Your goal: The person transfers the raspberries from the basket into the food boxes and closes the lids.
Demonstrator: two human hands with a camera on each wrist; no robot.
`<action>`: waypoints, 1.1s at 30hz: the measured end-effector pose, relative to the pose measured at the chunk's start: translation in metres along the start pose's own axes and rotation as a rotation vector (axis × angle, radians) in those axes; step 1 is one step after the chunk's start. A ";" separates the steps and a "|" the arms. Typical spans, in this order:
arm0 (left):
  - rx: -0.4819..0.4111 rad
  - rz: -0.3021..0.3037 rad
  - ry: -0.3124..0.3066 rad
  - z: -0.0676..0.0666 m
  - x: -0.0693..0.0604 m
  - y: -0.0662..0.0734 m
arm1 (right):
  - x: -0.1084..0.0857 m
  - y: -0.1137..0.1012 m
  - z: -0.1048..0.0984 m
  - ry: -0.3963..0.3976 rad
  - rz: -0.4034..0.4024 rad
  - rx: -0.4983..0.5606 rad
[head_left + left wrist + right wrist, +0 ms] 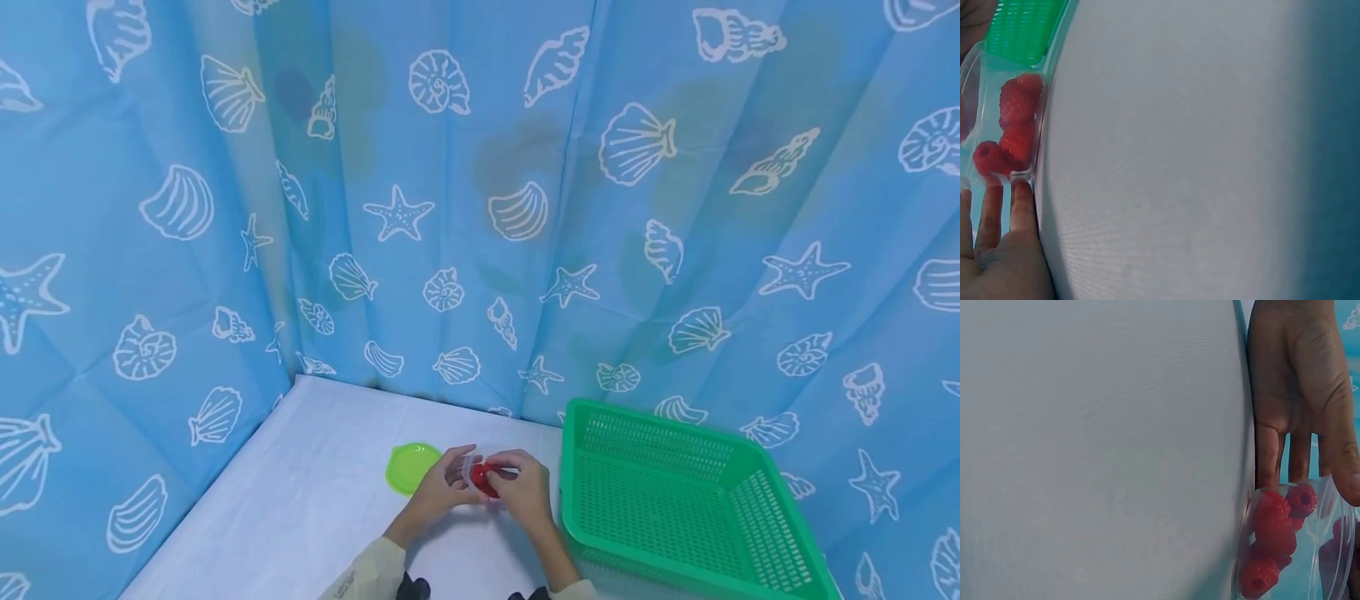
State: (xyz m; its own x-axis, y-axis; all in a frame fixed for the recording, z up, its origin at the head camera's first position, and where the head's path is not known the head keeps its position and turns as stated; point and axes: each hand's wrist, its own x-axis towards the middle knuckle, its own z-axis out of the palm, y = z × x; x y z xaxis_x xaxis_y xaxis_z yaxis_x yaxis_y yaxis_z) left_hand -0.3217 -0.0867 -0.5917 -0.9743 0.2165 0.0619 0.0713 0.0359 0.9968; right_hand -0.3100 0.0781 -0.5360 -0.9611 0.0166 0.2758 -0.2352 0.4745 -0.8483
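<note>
A clear plastic container [468, 472] holding several red raspberries [1017, 119] is between the two hands. My left hand [437, 490] grips its left side, with fingers [1022, 209] against the wall near the base. On the opposite side my right hand [527, 493] holds the container, its fingers at the wall and its thumb [1346, 465] by the rim. Through the clear wall the raspberries [1272, 534] show piled along the bottom. Part of the container's inside is hidden by the fingers in the head view. A lime-green round lid [412, 468] lies behind and beside the left hand.
To the right of the hands stands a large green plastic basket [573, 492] with perforated walls. A white cloth [315, 467] covers the table. Blue curtains [465, 333] with white seashell and starfish prints hang behind and to the left.
</note>
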 end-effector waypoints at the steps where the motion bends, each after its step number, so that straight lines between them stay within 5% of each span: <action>1: 0.000 0.006 0.000 0.000 0.000 0.000 | 0.000 0.000 0.000 0.007 0.001 -0.002; 17: 0.021 0.006 0.007 0.002 -0.003 0.006 | -0.004 0.002 -0.001 0.074 -0.005 0.004; 25: 0.023 0.008 0.013 0.001 -0.003 0.007 | -0.002 0.005 -0.004 0.189 -0.075 -0.172; 33: 0.049 -0.014 0.030 -0.002 -0.009 0.008 | 0.001 0.010 -0.002 0.137 -0.006 -0.250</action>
State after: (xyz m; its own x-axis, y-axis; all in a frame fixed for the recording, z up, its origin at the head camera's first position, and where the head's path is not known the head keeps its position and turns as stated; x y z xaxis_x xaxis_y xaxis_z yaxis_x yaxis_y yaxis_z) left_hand -0.3132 -0.0906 -0.5845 -0.9812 0.1862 0.0499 0.0670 0.0867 0.9940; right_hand -0.3128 0.0848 -0.5433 -0.9271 0.1236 0.3537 -0.1817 0.6772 -0.7130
